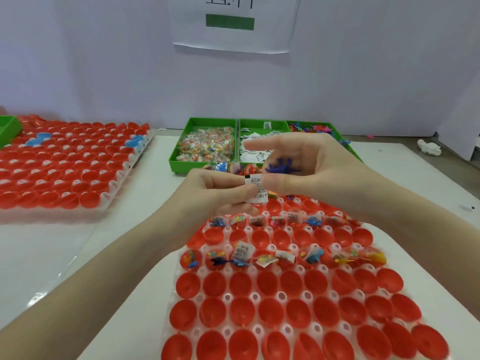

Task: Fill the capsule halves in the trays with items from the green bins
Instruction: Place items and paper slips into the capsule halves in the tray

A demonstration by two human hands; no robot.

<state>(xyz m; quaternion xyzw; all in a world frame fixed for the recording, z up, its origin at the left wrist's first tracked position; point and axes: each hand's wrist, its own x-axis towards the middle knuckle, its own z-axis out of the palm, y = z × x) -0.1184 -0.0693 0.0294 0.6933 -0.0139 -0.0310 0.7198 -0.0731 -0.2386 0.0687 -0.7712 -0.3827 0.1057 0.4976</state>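
A clear tray (281,296) of red capsule halves lies in front of me; two of its rows hold toys, candy packets and paper slips, the other halves are bare. Above its far end my left hand (220,190) pinches a folded white paper slip (257,188). My right hand (306,165) touches the same slip with its thumb and holds a small purple toy figure (281,168) in curled fingers, index finger straight. Behind the hands stand the green bins: candy packets (207,146), paper slips (255,149), and coloured toy figures (314,128).
A second tray (114,188) of red capsule halves, with a few blue ones, lies at the left. Another green bin (7,128) shows at the far left edge. A white crumpled object (428,147) sits at the right. A wall with a paper sign stands behind.
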